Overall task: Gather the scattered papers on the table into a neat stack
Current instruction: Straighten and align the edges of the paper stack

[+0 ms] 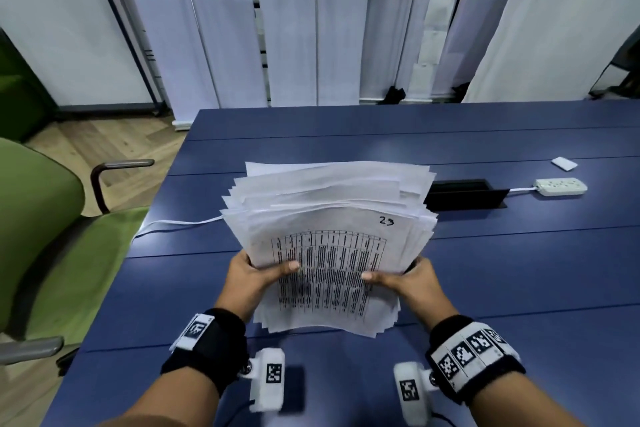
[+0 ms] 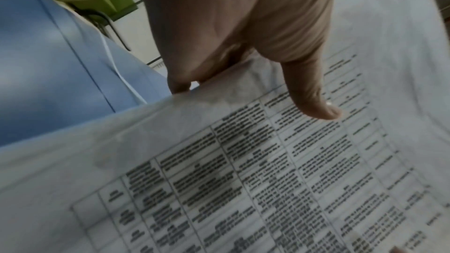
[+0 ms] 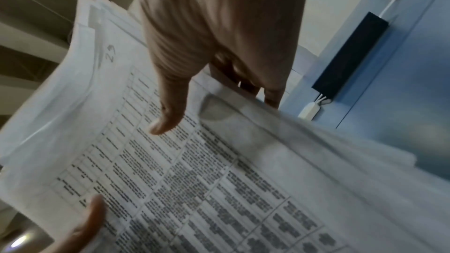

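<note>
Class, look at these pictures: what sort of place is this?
Probably an office meeting room: a long blue table with a black cable hatch, a white power strip, and a green armchair.

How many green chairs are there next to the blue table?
2. One green chair stands close by the table's left side. A second green seat peeks in at the far left edge, mostly cut off. More may be out of view.

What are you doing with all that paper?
A person is holding a big pile of papers over the blue table. The left hand grips one side and the right hand the other, thumbs on the top sheet. The far edges are still uneven, so the pile isn't neat yet.
</note>
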